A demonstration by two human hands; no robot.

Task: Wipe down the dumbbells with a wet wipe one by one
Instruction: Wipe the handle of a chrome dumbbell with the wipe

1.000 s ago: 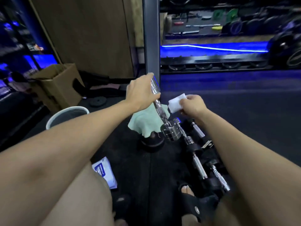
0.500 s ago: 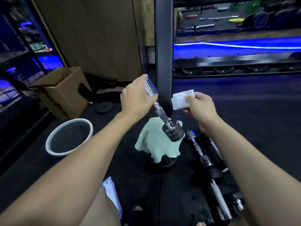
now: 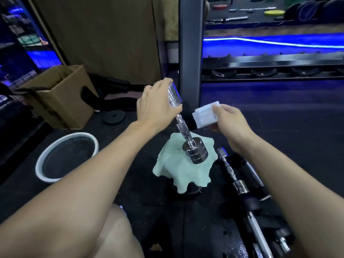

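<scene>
Head view: nearest you, more dumbbells [image 3: 240,185] lie on the black floor at right. Farther out, your left hand [image 3: 156,107] grips the upper head of a tilted chrome dumbbell [image 3: 186,131], its lower head over a green cloth [image 3: 178,168]. Your right hand [image 3: 229,120] pinches a folded wet wipe [image 3: 204,116] just beside the handle, apart from it.

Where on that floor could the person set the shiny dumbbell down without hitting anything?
Bare dark mat lies between the white basin and the green cloth, and in front of the cloth, toward the knee. The open floor far right, beyond the right hand, also looks free. It is crowded just right of the cloth, where other dumbbells lie in a row.
</scene>
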